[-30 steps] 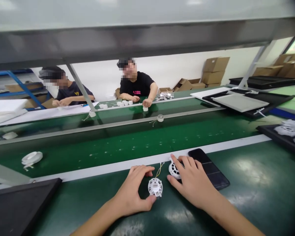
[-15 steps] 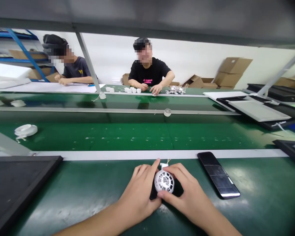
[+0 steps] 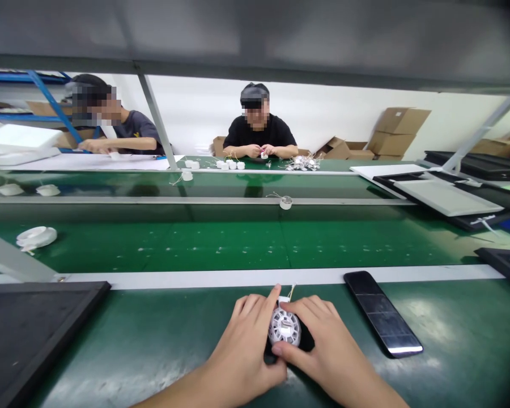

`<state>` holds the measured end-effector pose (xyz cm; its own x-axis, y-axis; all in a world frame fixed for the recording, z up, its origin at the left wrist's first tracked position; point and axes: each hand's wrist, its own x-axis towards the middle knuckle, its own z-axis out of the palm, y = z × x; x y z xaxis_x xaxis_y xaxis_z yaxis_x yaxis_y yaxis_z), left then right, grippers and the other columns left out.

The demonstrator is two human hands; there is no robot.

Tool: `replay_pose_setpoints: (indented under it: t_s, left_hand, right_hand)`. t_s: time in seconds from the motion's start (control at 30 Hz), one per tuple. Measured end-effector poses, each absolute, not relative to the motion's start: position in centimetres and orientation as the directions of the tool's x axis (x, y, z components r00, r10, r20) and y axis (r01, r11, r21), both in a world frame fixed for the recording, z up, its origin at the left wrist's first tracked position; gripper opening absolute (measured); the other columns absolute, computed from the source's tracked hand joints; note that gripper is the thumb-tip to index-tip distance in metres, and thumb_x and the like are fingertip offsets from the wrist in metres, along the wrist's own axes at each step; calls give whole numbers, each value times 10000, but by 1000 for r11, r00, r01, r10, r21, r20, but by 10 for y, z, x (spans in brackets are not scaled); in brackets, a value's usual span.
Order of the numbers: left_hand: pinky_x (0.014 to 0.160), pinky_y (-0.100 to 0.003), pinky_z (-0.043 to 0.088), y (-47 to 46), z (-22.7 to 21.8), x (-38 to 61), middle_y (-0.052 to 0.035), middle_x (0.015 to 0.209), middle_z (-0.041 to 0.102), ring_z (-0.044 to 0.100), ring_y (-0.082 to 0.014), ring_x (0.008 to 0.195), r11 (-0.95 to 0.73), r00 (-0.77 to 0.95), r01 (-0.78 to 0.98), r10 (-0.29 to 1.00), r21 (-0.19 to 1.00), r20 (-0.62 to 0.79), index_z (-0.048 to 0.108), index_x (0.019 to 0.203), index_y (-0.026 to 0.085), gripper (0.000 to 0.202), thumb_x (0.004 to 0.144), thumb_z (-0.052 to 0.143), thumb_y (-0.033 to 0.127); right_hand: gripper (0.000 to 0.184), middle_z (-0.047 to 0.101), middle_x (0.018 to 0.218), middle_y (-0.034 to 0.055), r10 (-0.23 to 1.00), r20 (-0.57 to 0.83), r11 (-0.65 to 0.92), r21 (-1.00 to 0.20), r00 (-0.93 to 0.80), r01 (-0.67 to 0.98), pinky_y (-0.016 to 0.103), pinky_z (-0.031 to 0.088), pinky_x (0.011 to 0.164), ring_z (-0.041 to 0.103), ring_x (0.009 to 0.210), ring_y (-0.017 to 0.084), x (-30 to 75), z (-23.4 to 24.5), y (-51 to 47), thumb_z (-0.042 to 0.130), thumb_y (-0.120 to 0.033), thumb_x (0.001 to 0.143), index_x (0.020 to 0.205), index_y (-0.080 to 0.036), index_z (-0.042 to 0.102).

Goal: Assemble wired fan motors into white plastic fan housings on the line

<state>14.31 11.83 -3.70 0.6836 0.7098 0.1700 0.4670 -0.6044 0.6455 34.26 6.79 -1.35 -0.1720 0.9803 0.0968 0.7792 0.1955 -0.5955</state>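
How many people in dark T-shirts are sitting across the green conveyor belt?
2. The person in a black T-shirt sits straight ahead, across the green conveyor belt; the person in a dark grey T-shirt sits further left. Others may be out of view.

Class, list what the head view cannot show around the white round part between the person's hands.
Head view:
Underside of the white slotted round plastic part: hidden by itself.
Black piece beneath it: mostly hidden by the left hand and right hand.
Small white item held by the far person: too small.
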Motion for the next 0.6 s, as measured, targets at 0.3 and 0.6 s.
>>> replay_pose_setpoints:
  t_s: [0.3,0.6]
  left_hand:
    - [939,-392,517,134,-15,142,-94,1137,698,660,-263,1032,-42,618,146,784,988,-58,613,1230,212,429,999,597,572]
    - [937,-338,520,132,-15,147,-80,1151,743,681,-280,1073,177,674,87,714,980,-189,688,1155,205,508,908,711,648]
  right_hand:
    - [568,637,1301,83,928,267,372,-646,-259,666,431,514,958,621,1128,294,349,-21,65,776,-529,915,1389,-286,578]
    - [577,600,1276,47,947,242,318,-810,-212,493,370,532,978,649,1107,259,350,-1,61,843,-478,859,1373,-333,626]
